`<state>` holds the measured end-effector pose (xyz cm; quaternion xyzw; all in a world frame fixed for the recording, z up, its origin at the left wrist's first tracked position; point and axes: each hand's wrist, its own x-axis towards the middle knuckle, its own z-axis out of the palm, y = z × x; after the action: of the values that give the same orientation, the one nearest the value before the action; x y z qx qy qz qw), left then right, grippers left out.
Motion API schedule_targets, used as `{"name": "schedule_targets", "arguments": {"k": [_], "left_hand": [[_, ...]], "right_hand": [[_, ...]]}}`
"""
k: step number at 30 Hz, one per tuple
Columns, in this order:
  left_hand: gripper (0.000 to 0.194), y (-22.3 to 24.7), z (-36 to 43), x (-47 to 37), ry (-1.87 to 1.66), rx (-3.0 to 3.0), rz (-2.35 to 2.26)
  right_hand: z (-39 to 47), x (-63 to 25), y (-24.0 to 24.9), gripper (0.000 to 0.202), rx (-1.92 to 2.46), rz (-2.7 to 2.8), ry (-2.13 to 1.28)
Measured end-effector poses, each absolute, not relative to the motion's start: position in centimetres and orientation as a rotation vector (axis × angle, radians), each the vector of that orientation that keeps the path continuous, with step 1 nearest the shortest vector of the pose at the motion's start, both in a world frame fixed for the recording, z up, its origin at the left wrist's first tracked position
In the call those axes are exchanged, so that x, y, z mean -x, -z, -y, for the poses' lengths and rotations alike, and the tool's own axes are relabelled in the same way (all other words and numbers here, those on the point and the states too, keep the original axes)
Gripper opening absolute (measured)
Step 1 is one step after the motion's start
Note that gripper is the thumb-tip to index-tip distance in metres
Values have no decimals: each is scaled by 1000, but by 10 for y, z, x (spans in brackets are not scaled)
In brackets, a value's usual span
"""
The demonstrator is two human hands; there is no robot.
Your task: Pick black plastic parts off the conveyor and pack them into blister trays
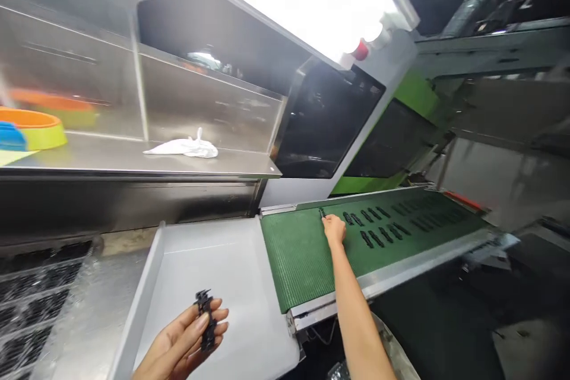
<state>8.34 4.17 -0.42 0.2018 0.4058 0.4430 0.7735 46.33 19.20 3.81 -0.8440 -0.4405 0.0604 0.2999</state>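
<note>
Your right grip (pixel 333 228) is reaching onto green ribbed conveyor belt (pixel 298 255), fingertips meeting near end of slim black piece (pixel 322 212); piece is lying just beyond grip, long axis pointing away from you. Cannot tell if pinch is fully closed. Two rows of black belt parts (pixel 377 238) are lying further right, nearer right hand. Your left grip (pixel 184 335) is pinching upright black plastic part (pixel 206 323) over shallow white plastic tray (pixel 236 261). Far left, plastic-lined container (pixel 66 314) is holding dark pieces (pixel 27 258).
</note>
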Motion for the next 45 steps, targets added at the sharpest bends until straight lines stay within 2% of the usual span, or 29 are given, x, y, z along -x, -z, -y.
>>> {"name": "schedule_targets", "arguments": {"k": [2,5,6,8,10,13,16,20,24,28,36,43,45], "left_hand": [[41,-8,-38,-88,-1003,-518,-849],[41,-18,-39,-93,-1031,-569,-815],[40,-18,-39,-95,-1036,-589,-798],[38,-17,-38,-95,-1043,-626,-747],[37,-16,-36,-93,-1038,-646,-708],[34,-16,-31,-86,-997,-659,-721],[30,-18,-29,-77,-899,-687,-730],[35,-20,-27,-68,-794,-661,-695],[37,-20,-24,-62,-779,-549,-681],[35,-18,-24,-58,-778,-565,-689],[39,-14,-38,-70,-721,-564,-664],[33,-4,-61,-108,-576,-555,-697],[35,1,-69,-124,-532,-582,-699]], "right_hand": [[-173,-422,-36,30,2083,1285,-268],[-119,-347,-23,46,1765,1490,-538],[-98,-323,-18,50,1503,1559,-731],[-59,-284,-13,43,1213,1633,-920],[-33,-260,-14,30,1115,1717,-905],[-23,-253,-23,32,1127,1932,-646],[-29,-263,-36,52,1068,2179,-526],[-34,-266,-44,54,1011,2128,-844],[-27,-256,-35,85,1012,1942,-978],[-22,-250,-28,95,1021,1896,-982],[-29,-261,-28,101,1077,1872,-1005],[-37,-296,-31,99,1247,1947,-908],[-62,-333,-30,87,1375,2018,-816]]}}
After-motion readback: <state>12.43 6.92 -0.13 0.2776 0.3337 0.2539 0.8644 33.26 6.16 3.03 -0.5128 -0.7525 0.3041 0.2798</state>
